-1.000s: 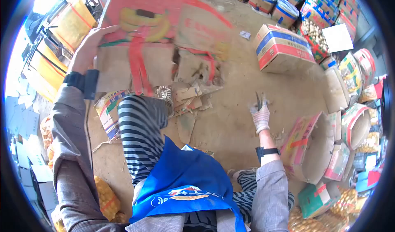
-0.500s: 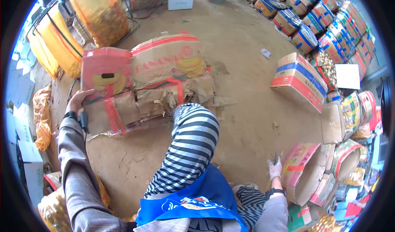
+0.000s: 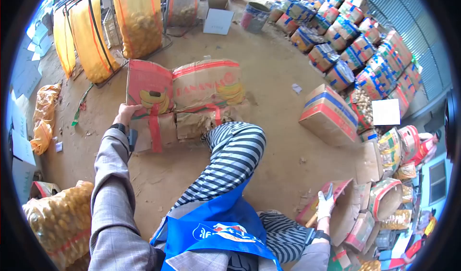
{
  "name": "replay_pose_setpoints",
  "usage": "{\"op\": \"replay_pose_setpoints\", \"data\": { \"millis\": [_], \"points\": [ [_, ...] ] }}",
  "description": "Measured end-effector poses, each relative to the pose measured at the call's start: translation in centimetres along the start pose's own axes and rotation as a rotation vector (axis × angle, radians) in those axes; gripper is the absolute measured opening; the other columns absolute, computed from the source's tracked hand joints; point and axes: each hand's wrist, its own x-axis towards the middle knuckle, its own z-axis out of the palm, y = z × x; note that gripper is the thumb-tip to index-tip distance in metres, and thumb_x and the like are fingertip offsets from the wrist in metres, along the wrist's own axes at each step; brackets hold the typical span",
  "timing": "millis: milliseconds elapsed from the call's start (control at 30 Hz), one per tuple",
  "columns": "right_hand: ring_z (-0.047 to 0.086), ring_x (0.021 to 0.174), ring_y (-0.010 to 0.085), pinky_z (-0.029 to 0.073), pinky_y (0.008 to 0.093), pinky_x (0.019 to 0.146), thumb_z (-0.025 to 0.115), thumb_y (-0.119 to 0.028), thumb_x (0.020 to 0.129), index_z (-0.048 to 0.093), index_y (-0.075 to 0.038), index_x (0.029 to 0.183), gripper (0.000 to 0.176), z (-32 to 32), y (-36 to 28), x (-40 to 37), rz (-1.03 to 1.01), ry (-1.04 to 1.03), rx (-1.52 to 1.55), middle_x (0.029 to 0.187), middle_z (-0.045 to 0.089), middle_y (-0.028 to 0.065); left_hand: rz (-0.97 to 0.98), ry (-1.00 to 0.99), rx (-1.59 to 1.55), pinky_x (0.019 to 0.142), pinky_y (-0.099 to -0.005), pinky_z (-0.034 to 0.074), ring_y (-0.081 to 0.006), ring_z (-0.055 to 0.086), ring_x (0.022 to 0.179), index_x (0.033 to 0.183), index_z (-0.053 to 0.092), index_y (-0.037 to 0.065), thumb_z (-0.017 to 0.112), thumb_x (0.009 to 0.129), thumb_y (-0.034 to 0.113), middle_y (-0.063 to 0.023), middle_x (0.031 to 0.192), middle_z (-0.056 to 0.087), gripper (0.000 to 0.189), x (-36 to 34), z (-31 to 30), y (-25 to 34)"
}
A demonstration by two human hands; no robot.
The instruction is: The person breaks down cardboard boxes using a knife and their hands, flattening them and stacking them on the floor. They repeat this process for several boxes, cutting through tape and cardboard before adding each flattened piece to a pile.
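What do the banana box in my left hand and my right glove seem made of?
The banana box: cardboard, matte, printed red; torn brown edges show it. The glove on the right hand: seemingly knitted fabric, whitish; weave too small to confirm.

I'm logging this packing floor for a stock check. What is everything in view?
flattened banana carton: one, red and brown, upright on the floor, centre.
mesh sacks: at least three, yellow, hanging full, top left.
sealed cartons: many, red, blue and brown, in rows, top right.
lone carton: one, same colours, on the floor, right of centre.
open cartons: several, red-edged, lower right.
bucket: one, grey, top centre.
white sheet: one, beside the bucket.
filled bag: one, yellow-brown, bottom left.
bladed tool: one, grey, in the right hand.
left hand: bare, grips the carton's left edge.
right hand: white-gloved, grips the tool.
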Motion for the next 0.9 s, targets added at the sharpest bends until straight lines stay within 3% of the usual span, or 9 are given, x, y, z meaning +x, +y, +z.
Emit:
{"op": "replay_pose_setpoints", "data": {
  "millis": [33, 133, 300, 433, 500, 600, 700, 800, 900],
  "points": [
    [0.04, 0.046, 0.0048, 0.032, 0.0193, 0.036, 0.061, -0.008, 0.087, 0.03, -0.019, 0.146, 0.067, -0.4, -5.1, -3.1, 0.144, -0.002, 0.036, 0.135, 0.047, 0.0119, 0.041, 0.025, 0.013, 0.068, -0.0325, 0.054, -0.0179, 0.067, 0.076, 0.095, 0.07, 0.001, 0.083, 0.065, 0.028, -0.0063, 0.086, 0.07, 0.042, -0.1, 0.8, 0.3],
    [0.039, 0.046, 0.0054, 0.032, 0.0197, 0.036, 0.062, -0.005, 0.086, 0.024, -0.015, 0.147, 0.073, -3.4, -5.2, -6.0, -0.014, 0.185, 0.248, 0.142, 0.041, 0.01, 0.05, 0.177, 0.251, 0.076, -0.0345, 0.053, -0.0241, 0.068, 0.087, 0.095, 0.069, 0.0, 0.085, 0.056, 0.036, -0.0123, 0.093, 0.07, 0.056, -0.1, 1.9, 2.3],
    [0.037, 0.045, 0.0037, 0.031, 0.0185, 0.038, 0.058, -0.015, 0.091, 0.022, -0.017, 0.148, 0.068, -8.2, -5.7, -8.9, -0.013, 0.41, 0.445, 0.13, 0.051, 0.0087, 0.065, 0.215, 0.367, 0.084, -0.0368, 0.051, -0.0292, 0.064, 0.101, 0.099, 0.067, -0.003, 0.084, 0.052, 0.045, -0.0197, 0.106, 0.066, 0.07, -0.6, 2.8, 3.5],
    [0.034, 0.044, 0.0034, 0.03, 0.0182, 0.038, 0.059, -0.016, 0.091, 0.023, -0.019, 0.148, 0.067, -6.9, -6.6, -7.9, -0.02, 0.457, 0.398, 0.114, 0.058, 0.0061, 0.076, 0.239, 0.397, 0.087, -0.0371, 0.05, -0.0311, 0.063, 0.101, 0.1, 0.066, -0.006, 0.085, 0.051, 0.045, -0.0222, 0.105, 0.065, 0.074, 1.0, 1.1, 1.8],
    [0.033, 0.042, 0.0034, 0.03, 0.0186, 0.036, 0.058, -0.016, 0.091, 0.023, -0.021, 0.148, 0.067, -5.9, -5.9, -6.3, -0.004, 0.408, 0.37, 0.089, 0.056, 0.0017, 0.09, 0.256, 0.317, 0.088, -0.0359, 0.049, -0.0321, 0.062, 0.102, 0.103, 0.065, -0.006, 0.086, 0.051, 0.045, -0.0218, 0.105, 0.065, 0.076, 3.1, 0.6, -0.7],
    [0.033, 0.04, 0.0038, 0.031, 0.0194, 0.035, 0.058, -0.016, 0.091, 0.022, -0.022, 0.148, 0.067, -3.3, -7.5, -5.4, 0.105, 0.296, 0.353, 0.078, 0.052, -0.0001, -0.065, 0.295, 0.432, 0.094, -0.0447, 0.045, -0.0308, 0.054, 0.117, 0.122, 0.054, -0.001, 0.083, 0.06, 0.041, -0.0211, 0.125, 0.056, 0.08, 4.0, 0.1, -2.8],
    [0.034, 0.038, 0.0046, 0.033, 0.0212, 0.033, 0.058, -0.016, 0.091, 0.022, -0.024, 0.147, 0.067, -0.4, -7.0, -3.2, 0.223, 0.256, 0.323, 0.073, 0.051, 0.0003, -0.053, 0.656, 0.599, 0.099, -0.0607, 0.033, -0.0307, 0.032, 0.135, 0.142, 0.033, 0.01, 0.073, 0.074, 0.041, -0.0186, 0.147, 0.03, 0.086, 3.4, 4.8, -5.5],
    [0.036, 0.037, 0.0058, 0.035, 0.0237, 0.032, 0.059, -0.018, 0.09, 0.028, -0.022, 0.144, 0.063, 2.0, -7.1, -1.4, 0.329, 0.249, 0.235, 0.067, 0.05, 0.0003, 0.246, 0.927, 0.907, 0.098, -0.0718, 0.021, -0.0325, 0.007, 0.143, 0.149, 0.012, 0.02, 0.057, 0.085, 0.048, -0.0137, 0.155, 0.006, 0.083, 5.4, 10.3, -10.6],
    [0.036, 0.036, 0.0062, 0.034, 0.0238, 0.032, 0.061, -0.021, 0.09, 0.04, -0.014, 0.135, 0.05, 2.4, -6.6, 0.1, 0.46, 0.199, 0.105, 0.064, 0.049, -0.0007, -0.041, 0.587, 0.818, 0.099, -0.072, 0.017, -0.0351, 0.003, 0.143, 0.15, 0.008, 0.02, 0.046, 0.086, 0.061, -0.0157, 0.155, 0.006, 0.085, 10.9, 10.0, -16.1]
  ]
}}
